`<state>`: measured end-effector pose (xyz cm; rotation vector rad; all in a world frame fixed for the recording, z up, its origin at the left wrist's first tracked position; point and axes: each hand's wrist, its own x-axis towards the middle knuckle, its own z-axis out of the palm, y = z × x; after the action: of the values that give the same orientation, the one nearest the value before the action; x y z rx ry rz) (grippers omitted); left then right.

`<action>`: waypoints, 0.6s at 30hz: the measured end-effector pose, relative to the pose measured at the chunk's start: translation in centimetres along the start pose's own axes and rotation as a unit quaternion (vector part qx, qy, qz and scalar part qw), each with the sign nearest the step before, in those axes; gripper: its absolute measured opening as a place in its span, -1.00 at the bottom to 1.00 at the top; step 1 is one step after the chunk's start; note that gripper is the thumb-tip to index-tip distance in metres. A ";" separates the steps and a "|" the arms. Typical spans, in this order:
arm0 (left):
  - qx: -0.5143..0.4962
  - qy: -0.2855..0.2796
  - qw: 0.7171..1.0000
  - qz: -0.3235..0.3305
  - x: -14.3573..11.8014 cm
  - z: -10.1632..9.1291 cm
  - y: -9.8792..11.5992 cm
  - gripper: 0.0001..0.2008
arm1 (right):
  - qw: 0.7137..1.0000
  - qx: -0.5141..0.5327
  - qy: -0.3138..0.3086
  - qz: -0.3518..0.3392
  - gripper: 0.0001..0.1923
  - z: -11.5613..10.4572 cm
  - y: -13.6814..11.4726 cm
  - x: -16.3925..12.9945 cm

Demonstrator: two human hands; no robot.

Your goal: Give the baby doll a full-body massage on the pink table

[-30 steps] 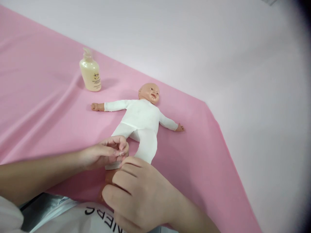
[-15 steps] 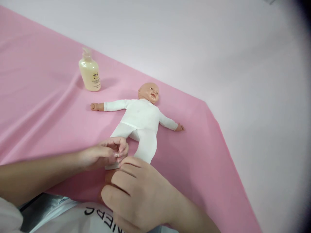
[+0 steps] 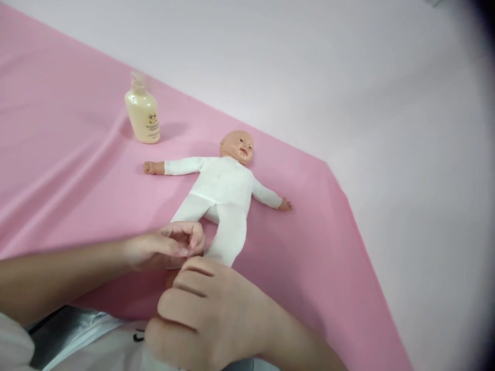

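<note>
White-clad doll [image 3: 222,188] lies face-up, long axis running away from me; my left hand [image 3: 164,247] pinches its near trouser cuff, right hand [image 3: 204,314] curled just beside, grip hidden

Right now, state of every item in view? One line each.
doll: on its back, arms spread, dressed in white
lotion bottle: upright, apart from the doll
pink cloth: spread out, creased
left hand: fingers curled at the doll's trouser cuff
right hand: closed over the doll's lower legs, hiding the feet
</note>
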<state>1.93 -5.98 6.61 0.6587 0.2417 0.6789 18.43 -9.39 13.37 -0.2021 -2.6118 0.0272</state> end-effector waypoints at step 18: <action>-0.059 -0.037 0.998 0.011 -0.4 -0.1 -0.1 -0.94 | 0.995 0.001 -0.050 0.089 -0.46 -2.1 3.2 -2.0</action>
<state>1.63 -6.23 6.47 0.5721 0.1254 0.6826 21.63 -6.58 13.99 -0.4415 -2.6855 0.1054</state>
